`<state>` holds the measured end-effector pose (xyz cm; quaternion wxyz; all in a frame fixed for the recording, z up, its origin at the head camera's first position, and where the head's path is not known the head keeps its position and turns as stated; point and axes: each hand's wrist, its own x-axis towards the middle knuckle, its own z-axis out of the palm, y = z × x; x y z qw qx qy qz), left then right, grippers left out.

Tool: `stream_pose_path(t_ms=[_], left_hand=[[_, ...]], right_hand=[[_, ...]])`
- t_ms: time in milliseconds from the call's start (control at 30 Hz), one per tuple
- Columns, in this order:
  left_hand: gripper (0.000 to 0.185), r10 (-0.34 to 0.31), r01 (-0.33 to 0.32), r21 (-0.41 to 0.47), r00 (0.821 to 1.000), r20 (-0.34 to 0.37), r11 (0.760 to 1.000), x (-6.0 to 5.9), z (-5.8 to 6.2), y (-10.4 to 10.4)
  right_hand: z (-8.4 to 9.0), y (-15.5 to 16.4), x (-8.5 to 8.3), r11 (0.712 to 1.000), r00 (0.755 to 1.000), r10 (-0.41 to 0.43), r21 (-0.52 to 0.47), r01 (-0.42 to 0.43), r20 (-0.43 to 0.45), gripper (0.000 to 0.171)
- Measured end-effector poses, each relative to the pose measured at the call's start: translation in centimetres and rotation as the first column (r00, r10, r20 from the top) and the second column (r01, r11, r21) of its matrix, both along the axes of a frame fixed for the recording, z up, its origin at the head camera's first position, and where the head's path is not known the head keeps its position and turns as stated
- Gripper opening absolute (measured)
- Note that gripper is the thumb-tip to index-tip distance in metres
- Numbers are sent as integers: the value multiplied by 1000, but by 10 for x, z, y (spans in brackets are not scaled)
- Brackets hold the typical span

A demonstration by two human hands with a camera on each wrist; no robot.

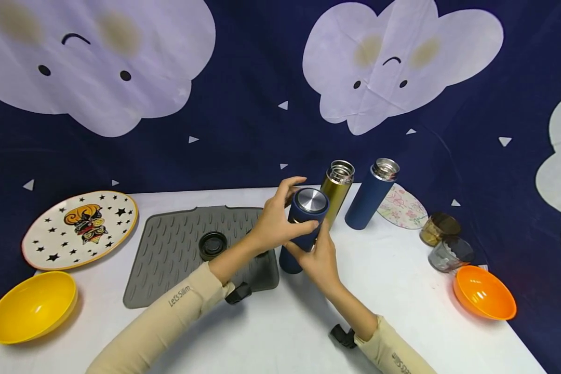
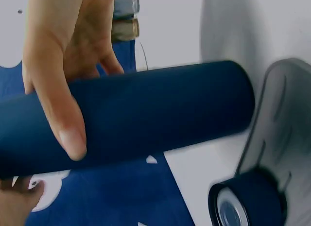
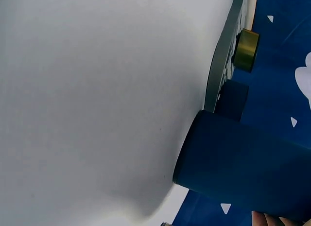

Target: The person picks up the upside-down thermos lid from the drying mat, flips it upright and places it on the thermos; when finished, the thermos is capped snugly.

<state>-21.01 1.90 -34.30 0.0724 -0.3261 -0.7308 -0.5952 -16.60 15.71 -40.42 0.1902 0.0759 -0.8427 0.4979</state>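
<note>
A dark blue flask (image 1: 293, 259) stands a little tilted on the white table (image 1: 402, 291), topped by a blue cap with a silver top (image 1: 311, 200). My left hand (image 1: 295, 205) grips the cap from the left, thumb in front. My right hand (image 1: 315, 249) holds the flask's body from the near side. In the left wrist view the thumb (image 2: 68, 124) lies across the flask (image 2: 160, 114). The right wrist view shows the flask's lower body (image 3: 243, 163) resting on the table (image 3: 97, 90).
Behind stand an open gold flask (image 1: 337, 188) and an open blue flask (image 1: 372, 195). A grey mat (image 1: 177, 259) at left carries a black lid (image 1: 212, 245). Further out are a starred plate (image 1: 79, 228), yellow bowl (image 1: 30, 306), orange bowl (image 1: 483, 292) and two glass cups (image 1: 444, 241).
</note>
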Motion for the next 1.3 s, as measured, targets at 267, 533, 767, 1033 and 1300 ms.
stream_pose_path(t_ms=[267, 533, 767, 1033, 1300], left_hand=[[92, 43, -43, -4, 999, -16, 999, -1, -2, 1], [95, -43, 43, 17, 999, -10, 999, 0, -2, -1], [89, -136, 133, 103, 991, 16, 986, -3, -4, -2], [89, -47, 48, 72, 999, -6, 996, -2, 0, 2], [86, -26, 25, 20, 998, 53, 999, -1, 0, 2]], right_hand=[[-2, 0, 0, 1000, 1000, -1, -5, 1, 2, 76], [-3, 1, -1, 1000, 1000, -6, 0, 6, -3, 77], [-3, 0, 0, 1000, 1000, 4, -21, -4, -2, 81], [-3, -1, -1, 1000, 1000, 9, -12, -9, -18, 78], [-5, -1, -1, 999, 1000, 20, -25, -21, -18, 76]])
